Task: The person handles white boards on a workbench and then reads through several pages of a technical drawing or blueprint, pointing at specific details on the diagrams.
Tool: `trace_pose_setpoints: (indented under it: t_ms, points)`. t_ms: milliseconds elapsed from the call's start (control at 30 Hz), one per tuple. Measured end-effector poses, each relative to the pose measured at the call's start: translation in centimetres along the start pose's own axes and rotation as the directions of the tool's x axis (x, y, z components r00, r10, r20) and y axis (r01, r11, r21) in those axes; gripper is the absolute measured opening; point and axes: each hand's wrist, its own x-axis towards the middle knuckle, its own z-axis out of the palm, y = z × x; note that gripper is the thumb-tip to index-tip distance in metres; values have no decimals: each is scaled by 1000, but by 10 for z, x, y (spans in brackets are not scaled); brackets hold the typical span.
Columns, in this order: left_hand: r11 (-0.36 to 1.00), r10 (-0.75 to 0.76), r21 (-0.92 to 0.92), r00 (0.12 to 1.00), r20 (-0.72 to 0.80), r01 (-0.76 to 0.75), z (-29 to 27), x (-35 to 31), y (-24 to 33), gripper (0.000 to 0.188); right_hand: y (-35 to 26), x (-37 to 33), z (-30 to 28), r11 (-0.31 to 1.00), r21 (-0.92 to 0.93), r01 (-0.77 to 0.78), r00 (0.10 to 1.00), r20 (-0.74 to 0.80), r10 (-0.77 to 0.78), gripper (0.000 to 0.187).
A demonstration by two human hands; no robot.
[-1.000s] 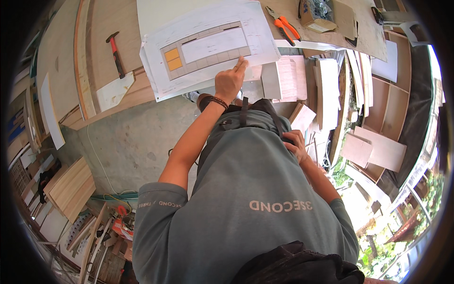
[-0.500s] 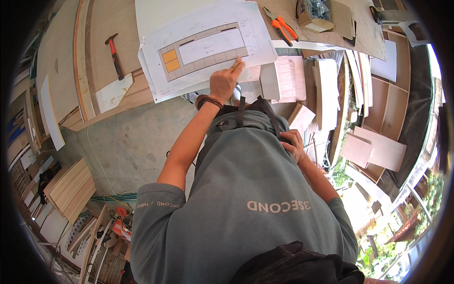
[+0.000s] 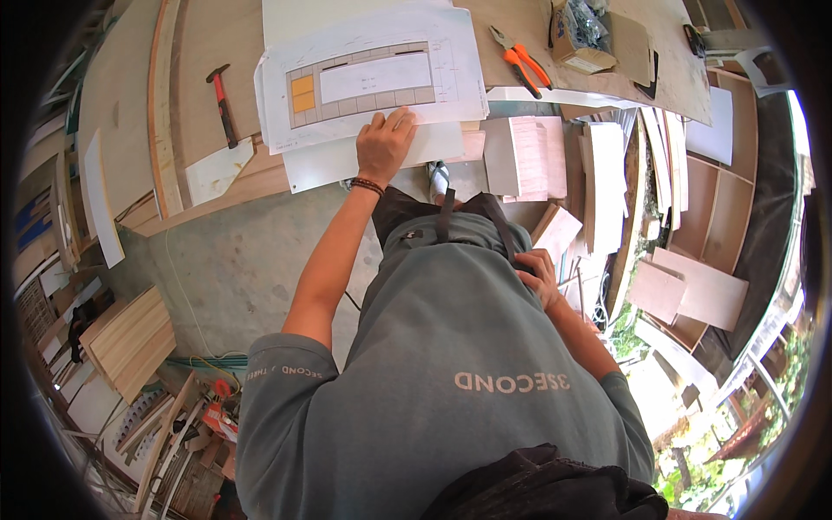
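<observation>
In the head view, my only one, I have the left hand at the near edge of the drawing, fingers stretched over the paper; its thumb is hidden, so I can't tell whether it pinches or merely presses. The drawing lies flat just beyond that hand, and a lower sheet juts out beneath it on the near left, past the bench edge. I judge the paper light, limp and easy to crease or slide, best taken by a near corner or with a flat-fingered grip along its margin. The right hand sits well apart at the waist, fingers curled by a dark strap; whether it grips anything I can't make out. The bench looks like hard, flat wood. To the left hand's left lies a hammer; beyond it to the right, pliers, then an open box. Farther right of that hand, below the bench, stand cut boards; back on its left are a concrete floor and a slatted panel.
</observation>
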Motion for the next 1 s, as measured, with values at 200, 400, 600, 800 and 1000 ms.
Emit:
trace_pose_setpoints:
  t_ms: [200,400,600,800,1000]
  points:
    - [1000,20,15,999,-34,-19,-6,12,-29,38,5,1,0,1000,6,16,999,32,-17,53]
    - [997,71,-32,996,-53,-73,1,25,-62,40,23,18,-19,995,32,93,978,185,-97,62]
    - [989,139,-44,990,-30,-140,5,38,-82,37,70,50,-52,986,-166,-10,919,388,75,107]
    - [988,136,-78,988,69,-130,8,44,-90,44,135,152,-27,776,-487,-400,914,-279,295,50]
    - [990,60,-133,988,145,-41,12,51,-89,55,186,264,26,665,-547,-509,851,-438,291,46]
